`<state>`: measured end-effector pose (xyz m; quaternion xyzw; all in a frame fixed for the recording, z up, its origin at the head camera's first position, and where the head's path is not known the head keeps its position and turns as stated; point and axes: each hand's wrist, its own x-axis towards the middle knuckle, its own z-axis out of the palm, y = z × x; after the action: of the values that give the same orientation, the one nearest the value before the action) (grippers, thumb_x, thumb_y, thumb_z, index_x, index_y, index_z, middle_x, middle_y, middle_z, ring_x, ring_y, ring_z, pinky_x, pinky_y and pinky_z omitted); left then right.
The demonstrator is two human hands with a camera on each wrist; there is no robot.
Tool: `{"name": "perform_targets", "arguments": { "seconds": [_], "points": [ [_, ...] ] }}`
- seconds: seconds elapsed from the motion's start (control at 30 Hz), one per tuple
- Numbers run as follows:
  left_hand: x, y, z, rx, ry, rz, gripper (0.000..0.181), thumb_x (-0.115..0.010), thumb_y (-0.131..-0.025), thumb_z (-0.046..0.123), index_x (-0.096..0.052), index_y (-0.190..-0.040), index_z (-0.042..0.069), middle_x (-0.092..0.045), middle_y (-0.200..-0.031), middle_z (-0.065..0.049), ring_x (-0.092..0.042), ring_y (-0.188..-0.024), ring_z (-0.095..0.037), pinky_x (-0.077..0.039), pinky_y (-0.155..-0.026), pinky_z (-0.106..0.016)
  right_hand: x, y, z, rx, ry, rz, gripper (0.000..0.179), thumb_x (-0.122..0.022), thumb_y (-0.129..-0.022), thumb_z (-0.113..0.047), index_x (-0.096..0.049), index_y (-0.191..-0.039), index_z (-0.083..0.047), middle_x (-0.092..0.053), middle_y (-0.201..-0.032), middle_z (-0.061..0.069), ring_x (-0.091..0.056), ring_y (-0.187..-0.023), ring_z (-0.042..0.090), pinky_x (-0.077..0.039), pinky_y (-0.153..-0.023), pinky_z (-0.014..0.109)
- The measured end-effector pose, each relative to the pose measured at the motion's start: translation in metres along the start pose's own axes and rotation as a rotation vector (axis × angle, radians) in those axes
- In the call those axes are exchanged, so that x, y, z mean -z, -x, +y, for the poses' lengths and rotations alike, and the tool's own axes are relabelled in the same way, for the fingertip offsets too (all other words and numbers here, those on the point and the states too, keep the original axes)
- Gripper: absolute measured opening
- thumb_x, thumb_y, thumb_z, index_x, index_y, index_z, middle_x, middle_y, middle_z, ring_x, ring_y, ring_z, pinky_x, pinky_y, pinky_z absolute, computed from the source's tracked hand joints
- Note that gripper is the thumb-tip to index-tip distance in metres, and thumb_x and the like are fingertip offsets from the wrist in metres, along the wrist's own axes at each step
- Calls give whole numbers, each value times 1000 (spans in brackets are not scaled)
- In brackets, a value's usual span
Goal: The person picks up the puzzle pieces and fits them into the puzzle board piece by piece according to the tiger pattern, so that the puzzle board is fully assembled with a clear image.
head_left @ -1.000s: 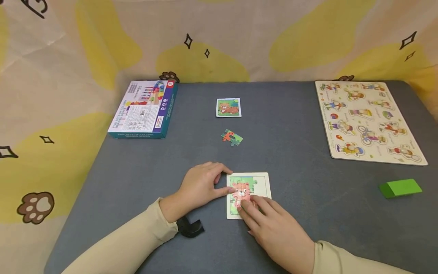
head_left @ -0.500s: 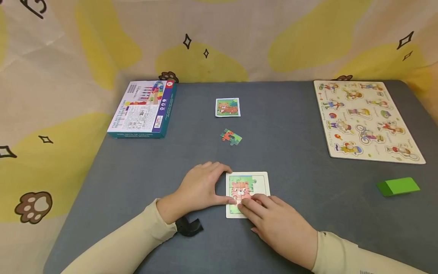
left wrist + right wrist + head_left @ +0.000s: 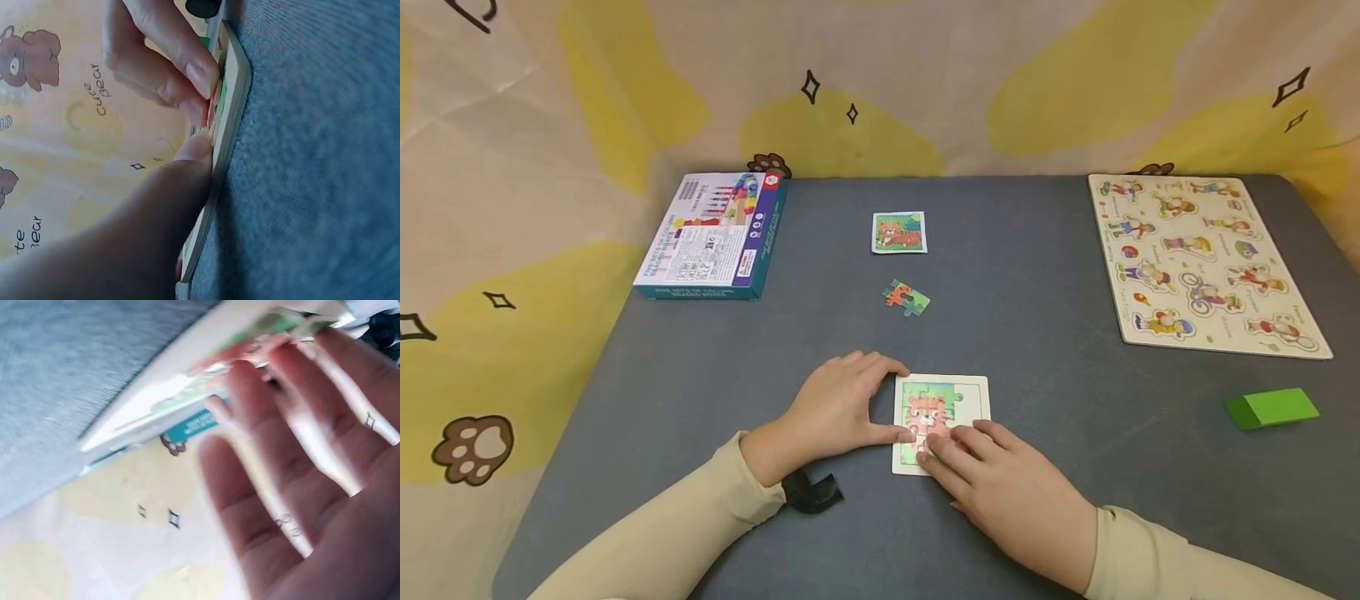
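Observation:
A pale puzzle tray (image 3: 977, 392) with a tiger jigsaw (image 3: 925, 410) in it lies in front of me. Joined pieces cover its left and middle; the upper right shows bare backing. My left hand (image 3: 838, 412) spans the tray's left side, index fingertip at the top left corner and thumb pressing on the pieces, also seen in the left wrist view. With extended fingers, my right hand (image 3: 1011, 504) presses the lower middle pieces and hides the lower right part. Beyond the tray lie loose jigsaw pieces (image 3: 906, 297), orange and green, and a tiger picture card (image 3: 899, 232).
A toy box (image 3: 711, 237) lies at the back left of the dark grey table (image 3: 760, 342). At the right are a wooden peg puzzle board (image 3: 1210, 267) and a green block (image 3: 1272, 408). A black strap (image 3: 812, 493) hangs by my left wrist.
My left thumb has shifted slightly down the tray's left side. My right fingers make small movements over the lower pieces. The loose pieces and card stay put.

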<state>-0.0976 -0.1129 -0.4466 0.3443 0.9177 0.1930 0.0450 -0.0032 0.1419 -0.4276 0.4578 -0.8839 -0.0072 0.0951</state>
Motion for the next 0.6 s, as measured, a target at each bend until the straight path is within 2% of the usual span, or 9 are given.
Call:
{"name": "perform_targets", "arguments": {
  "seconds": [0.2,0.4,0.47,0.6],
  "points": [
    [3,0,0,8,-5,8,73,-88,-77,60,-65,-131,17,-67,-121,5,-63,-105,-18,-52,-93,-41,-2,-2,-3,-10,34,8,64,-87,-85,-42,-69,-137,-11,-64,-134,5,-61,-116,25,-50,-100,39],
    [3,1,-1,11,3,5,72,-89,-77,59,-65,-131,17,-67,-121,5,-63,-107,-18,-51,-94,-41,0,-1,1,-41,-31,-37,63,-86,-87,-44,-67,-140,-16,-60,-135,2,-58,-121,25,-51,-97,40],
    [2,1,0,9,6,3,72,-88,-78,59,-65,-131,17,-67,-121,5,-63,-107,-18,-51,-94,-41,4,0,5,-55,-33,-32,61,-86,-87,-41,-68,-139,-15,-62,-129,3,-60,-117,24,-52,-94,40],
    [1,1,0,5,6,1,72,-88,-78,60,-65,-131,17,-67,-122,5,-62,-107,-17,-51,-94,-40,16,2,9,-65,2,28,52,-91,-82,-33,-74,-126,-10,-68,-115,3,-63,-101,21,-53,-85,37]
  ]
}}
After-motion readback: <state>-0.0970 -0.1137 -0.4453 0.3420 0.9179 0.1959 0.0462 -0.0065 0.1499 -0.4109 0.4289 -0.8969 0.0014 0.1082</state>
